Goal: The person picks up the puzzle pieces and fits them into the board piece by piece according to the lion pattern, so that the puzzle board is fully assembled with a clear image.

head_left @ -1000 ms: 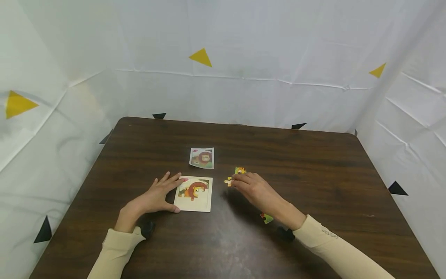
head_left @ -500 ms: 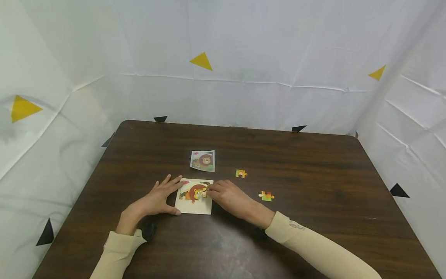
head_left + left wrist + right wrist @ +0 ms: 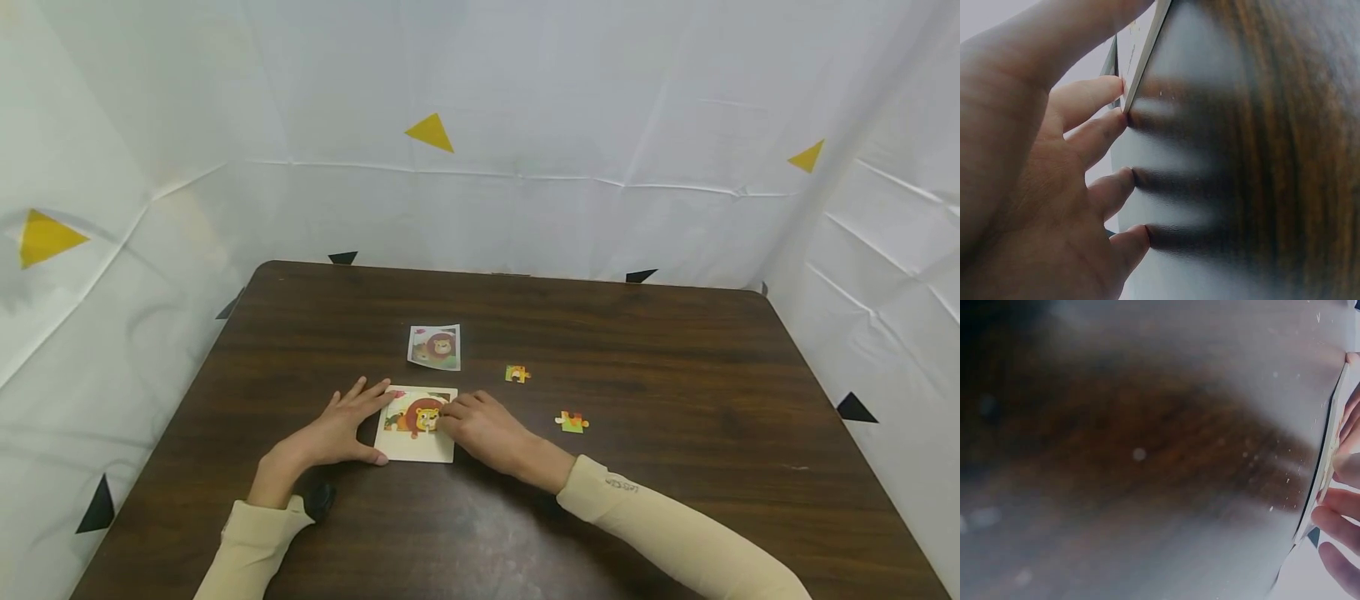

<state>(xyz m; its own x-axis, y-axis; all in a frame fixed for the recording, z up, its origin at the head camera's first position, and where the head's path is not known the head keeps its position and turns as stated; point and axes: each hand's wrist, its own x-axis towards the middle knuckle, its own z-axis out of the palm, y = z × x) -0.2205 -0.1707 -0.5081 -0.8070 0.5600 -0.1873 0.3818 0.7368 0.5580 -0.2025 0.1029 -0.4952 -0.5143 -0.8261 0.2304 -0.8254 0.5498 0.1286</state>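
Note:
In the head view a square jigsaw board (image 3: 415,450) with a partly filled lion picture lies on the dark table. My left hand (image 3: 337,435) has its fingers spread along the board's left side, index finger on the top-left corner and thumb at the lower-left one. The left wrist view shows the other fingertips (image 3: 1124,178) resting on the tabletop. Over the board's right side my right hand (image 3: 487,432) bends its fingers down, holding a jigsaw piece (image 3: 430,423) at the lion's face; the fingers cover part of it. The right wrist view has those fingertips (image 3: 1329,522) close at the board's edge.
A paper card (image 3: 435,348) with the full lion picture lies just beyond the board. Two loose jigsaw pieces are to the right: one orange and yellow (image 3: 517,374), one red and green (image 3: 572,422). White sheeting (image 3: 517,217) stands behind the table.
My right hand has carried a jigsaw piece left from beside the loose pieces onto the board, and the lion's face now shows more fully. My left hand has stayed at the board's left edge.

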